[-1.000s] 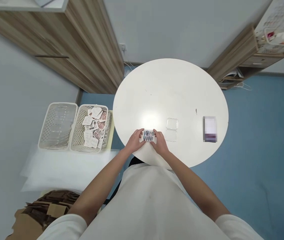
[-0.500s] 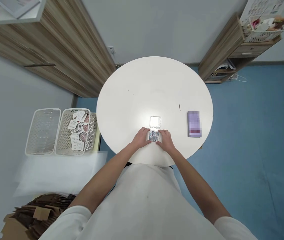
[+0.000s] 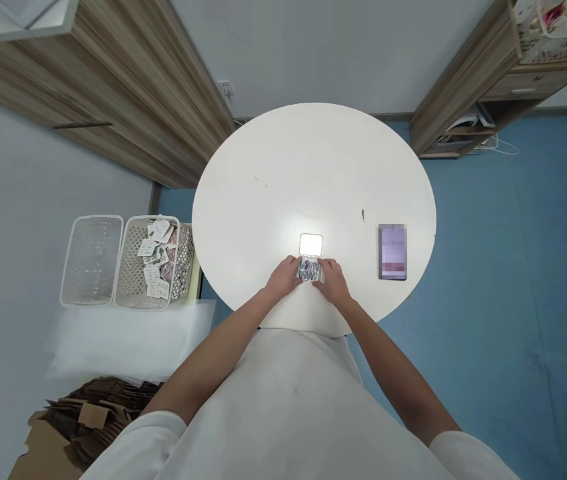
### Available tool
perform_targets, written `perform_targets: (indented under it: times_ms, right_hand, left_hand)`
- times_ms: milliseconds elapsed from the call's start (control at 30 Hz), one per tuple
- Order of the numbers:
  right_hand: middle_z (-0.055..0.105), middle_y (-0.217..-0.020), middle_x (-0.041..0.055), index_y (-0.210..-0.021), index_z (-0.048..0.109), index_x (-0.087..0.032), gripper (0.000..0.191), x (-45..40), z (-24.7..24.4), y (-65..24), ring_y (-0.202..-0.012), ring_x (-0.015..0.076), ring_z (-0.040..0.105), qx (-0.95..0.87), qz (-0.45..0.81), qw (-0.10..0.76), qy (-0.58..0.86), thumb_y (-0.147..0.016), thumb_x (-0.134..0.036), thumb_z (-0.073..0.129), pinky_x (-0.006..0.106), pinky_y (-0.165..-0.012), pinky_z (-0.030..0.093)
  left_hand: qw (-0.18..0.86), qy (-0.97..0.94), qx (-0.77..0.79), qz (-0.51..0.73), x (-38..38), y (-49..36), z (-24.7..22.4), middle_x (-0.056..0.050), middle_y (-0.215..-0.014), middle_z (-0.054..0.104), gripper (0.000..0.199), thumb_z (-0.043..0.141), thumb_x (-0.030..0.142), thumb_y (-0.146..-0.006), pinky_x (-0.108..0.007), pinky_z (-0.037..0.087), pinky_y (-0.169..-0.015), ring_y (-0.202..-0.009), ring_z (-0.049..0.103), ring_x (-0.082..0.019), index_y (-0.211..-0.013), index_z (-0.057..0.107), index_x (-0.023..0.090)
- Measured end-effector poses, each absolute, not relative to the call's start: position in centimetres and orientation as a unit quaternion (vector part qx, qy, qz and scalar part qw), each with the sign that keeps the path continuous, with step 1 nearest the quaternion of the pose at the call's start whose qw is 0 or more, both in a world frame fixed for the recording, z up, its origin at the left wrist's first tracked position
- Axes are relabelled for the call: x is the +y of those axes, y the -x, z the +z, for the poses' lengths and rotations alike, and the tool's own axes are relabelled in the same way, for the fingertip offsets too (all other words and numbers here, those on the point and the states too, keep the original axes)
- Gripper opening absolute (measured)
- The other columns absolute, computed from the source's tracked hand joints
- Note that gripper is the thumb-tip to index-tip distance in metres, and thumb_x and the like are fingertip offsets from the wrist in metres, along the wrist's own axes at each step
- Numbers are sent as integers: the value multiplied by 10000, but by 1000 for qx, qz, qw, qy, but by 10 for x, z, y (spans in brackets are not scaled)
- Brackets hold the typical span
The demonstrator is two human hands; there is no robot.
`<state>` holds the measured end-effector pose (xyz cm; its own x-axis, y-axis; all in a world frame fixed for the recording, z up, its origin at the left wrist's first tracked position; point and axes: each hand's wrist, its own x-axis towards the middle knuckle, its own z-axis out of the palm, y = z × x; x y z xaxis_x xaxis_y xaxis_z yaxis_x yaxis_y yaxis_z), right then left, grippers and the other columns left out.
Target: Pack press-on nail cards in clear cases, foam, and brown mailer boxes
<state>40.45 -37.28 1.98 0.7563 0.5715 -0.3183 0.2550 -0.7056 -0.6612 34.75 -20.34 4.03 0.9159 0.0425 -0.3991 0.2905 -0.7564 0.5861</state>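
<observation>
A small clear case lies with its lid raised on the white oval table, near the front edge. Several dark, shiny nail-shaped pieces sit in rows in its lower half. My left hand grips the left side of the case, thumb and fingers at its edge. From the right side, my right hand holds the same case in a like manner. The fingertips cover parts of both side edges.
A purple pixelated block lies on the table's right. Left of the table are a perforated basket of small cards, another clear basket, translucent sheets and brown cardboard. Wooden cabinets stand behind.
The view has shifted slightly, so the table and purple block appear a little farther right. Both hands remain on the case, with little visible movement.
</observation>
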Motion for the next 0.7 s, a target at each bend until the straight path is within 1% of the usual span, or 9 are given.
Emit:
perform_targets:
  times_ms: [233, 333, 433, 500, 600, 700]
  right_hand:
    - [420, -1171, 76, -1275, 327, -243, 644, -376, 17, -402, -1069, 257, 410, -248, 255, 316, 880, -688, -222, 593, 416, -887, 382]
    - [417, -1185, 80, -1301, 285, -253, 687, -377, 20, -402, -1096, 268, 398, -245, 264, 322, 876, -688, -230, 595, 437, -895, 374]
    - [406, -1208, 78, -1315, 256, -256, 733, -379, 25, -401, -1132, 268, 379, -220, 285, 342, 868, -673, -254, 610, 441, -907, 376]
    - [406, -1210, 76, -1317, 243, -258, 743, -380, 27, -400, -1100, 249, 417, -180, 306, 376, 856, -670, -268, 607, 423, -879, 412]
    - [427, -1178, 73, -1314, 242, -260, 727, -378, 29, -400, -997, 209, 492, -111, 342, 436, 825, -674, -276, 589, 385, -803, 474]
    - [446, -1136, 79, -1285, 305, -234, 677, -373, 29, -401, -960, 194, 507, -74, 358, 455, 812, -666, -245, 578, 355, -780, 490]
  left_hand:
    - [325, -927, 68, -172, -205, -343, 37, -61, -1071, 464, 545, 589, 171, -696, -339, 439, -792, -984, 478, -210, -1202, 400, 250]
    - [347, -920, 83, -165, -206, -341, 38, -61, -1073, 466, 583, 611, 184, -689, -347, 432, -813, -995, 479, -211, -1221, 385, 257]
    - [373, -906, 126, -154, -209, -337, 40, -74, -1112, 455, 666, 652, 219, -668, -352, 420, -837, -1015, 477, -215, -1257, 344, 245]
    - [393, -886, 192, -152, -212, -334, 41, -86, -1114, 461, 676, 658, 264, -671, -344, 434, -810, -960, 508, -202, -1264, 335, 221]
    - [424, -846, 283, -157, -217, -333, 40, -78, -1027, 512, 591, 640, 309, -687, -311, 458, -741, -826, 543, -161, -1211, 397, 185]
    - [454, -819, 316, -152, -222, -335, 37, -41, -921, 544, 493, 629, 301, -688, -275, 461, -691, -746, 540, -129, -1134, 453, 186]
